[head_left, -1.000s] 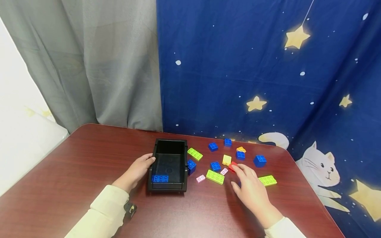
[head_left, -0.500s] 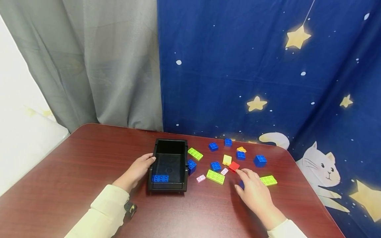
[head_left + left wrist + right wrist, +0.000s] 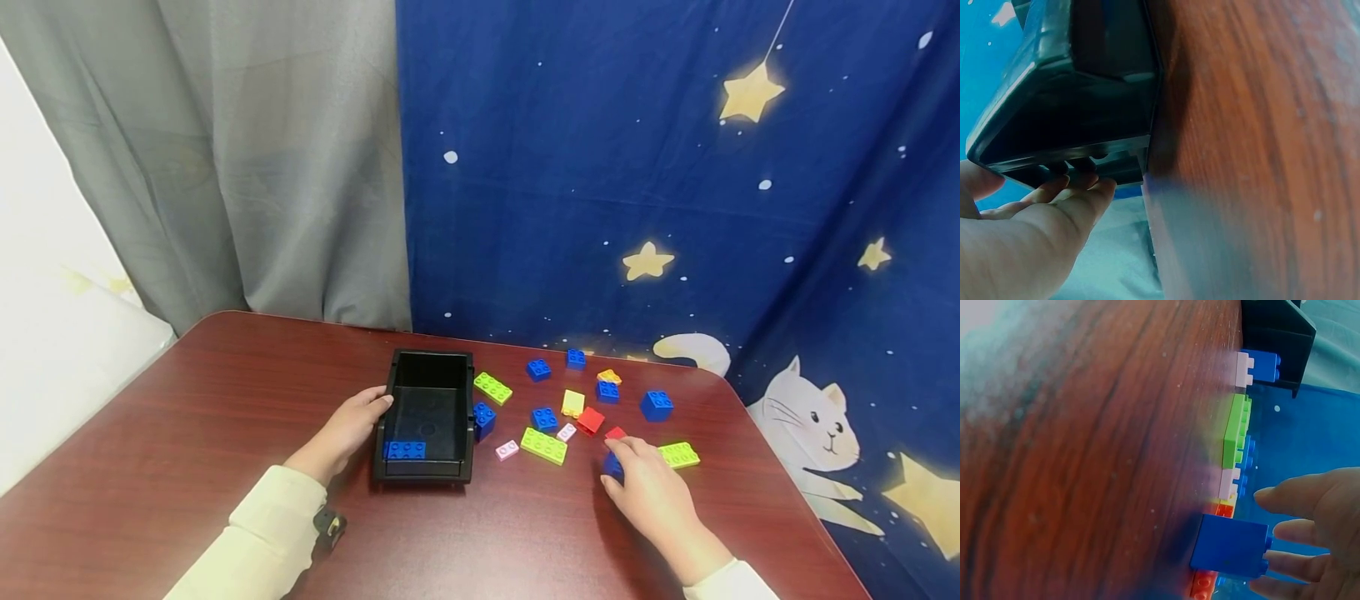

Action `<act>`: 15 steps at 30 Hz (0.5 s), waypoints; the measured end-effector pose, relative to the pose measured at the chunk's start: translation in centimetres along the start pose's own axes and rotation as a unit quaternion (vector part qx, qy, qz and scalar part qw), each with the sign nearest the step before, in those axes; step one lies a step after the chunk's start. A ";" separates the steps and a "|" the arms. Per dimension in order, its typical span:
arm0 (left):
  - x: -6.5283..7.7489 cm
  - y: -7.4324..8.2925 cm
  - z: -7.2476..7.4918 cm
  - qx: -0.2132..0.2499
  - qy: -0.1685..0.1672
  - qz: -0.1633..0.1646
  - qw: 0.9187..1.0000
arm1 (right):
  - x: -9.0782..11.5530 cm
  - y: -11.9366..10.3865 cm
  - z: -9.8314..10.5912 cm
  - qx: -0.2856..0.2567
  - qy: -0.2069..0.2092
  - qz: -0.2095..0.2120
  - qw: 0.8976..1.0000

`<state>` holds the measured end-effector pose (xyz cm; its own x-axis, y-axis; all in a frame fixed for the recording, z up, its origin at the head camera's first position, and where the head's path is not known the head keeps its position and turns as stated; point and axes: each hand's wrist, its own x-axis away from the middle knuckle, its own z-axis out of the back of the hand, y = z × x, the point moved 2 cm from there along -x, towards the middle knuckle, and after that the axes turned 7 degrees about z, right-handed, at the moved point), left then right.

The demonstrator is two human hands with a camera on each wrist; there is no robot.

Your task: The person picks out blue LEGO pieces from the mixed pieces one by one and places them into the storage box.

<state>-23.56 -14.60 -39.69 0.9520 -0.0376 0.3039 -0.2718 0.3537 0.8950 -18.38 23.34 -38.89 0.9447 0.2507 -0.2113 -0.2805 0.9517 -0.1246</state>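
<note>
Blue brick (image 3: 613, 467) just beside right hand (image 3: 655, 493), fingers parted, empty; left hand (image 3: 347, 429) grips black bin (image 3: 429, 408).

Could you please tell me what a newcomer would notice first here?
Probably the dark blue curtain behind the table, printed with yellow stars and a white cat. Next, the black bin, held by the left hand, and the bright bricks scattered to its right, where the right hand is close to a blue brick.
</note>
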 end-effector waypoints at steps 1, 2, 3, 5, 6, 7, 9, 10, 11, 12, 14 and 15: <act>0.0 0.0 0.0 -0.001 0.000 -0.001 1.000 | 0.0 0.0 0.0 -0.001 -0.004 -0.002 1.000; 0.0 0.0 0.0 -0.001 0.000 -0.002 1.000 | 0.1 0.0 0.0 -0.002 -0.007 -0.003 1.000; 0.0 0.0 0.0 0.000 0.000 -0.003 1.000 | 0.1 0.1 0.0 -0.003 -0.009 -0.005 1.000; 0.0 -0.1 0.0 0.000 0.000 -0.004 1.000 | 0.1 0.2 0.0 -0.004 -0.011 -0.008 1.000; 0.0 -0.1 0.0 0.000 0.000 -0.005 1.000 | 0.1 0.3 0.0 -0.004 -0.012 -0.009 1.000; 0.0 -0.1 0.0 -0.001 0.001 -0.005 1.000 | 0.2 0.4 0.0 -0.005 -0.012 -0.012 1.000; -0.1 -0.2 0.0 -0.001 0.002 -0.007 1.000 | 0.2 0.5 0.0 -0.005 -0.013 -0.014 1.000; -0.1 -0.2 0.0 -0.001 0.002 -0.007 1.000 | 0.2 0.6 0.0 -0.005 -0.013 -0.015 1.000; -0.1 -0.2 0.0 -0.002 0.003 -0.008 1.000 | 0.2 0.7 -0.1 -0.005 -0.014 -0.015 1.000; -0.1 -0.2 0.0 -0.002 0.003 -0.008 1.000 | 0.3 0.8 -0.1 -0.004 -0.014 -0.014 1.000; -0.1 -0.1 0.0 -0.003 0.004 -0.008 1.000 | 0.3 0.9 -0.1 -0.003 -0.015 -0.013 1.000; -0.1 -0.1 0.0 -0.004 0.005 -0.008 1.000 | 0.3 0.9 -0.1 -0.003 -0.015 -0.012 1.000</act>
<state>-23.58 -14.62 -39.83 0.9573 -0.0340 0.2870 -0.2561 0.3602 0.8970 -18.38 24.21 -39.17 0.9559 0.2331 -0.1786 -0.2584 0.9566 -0.1344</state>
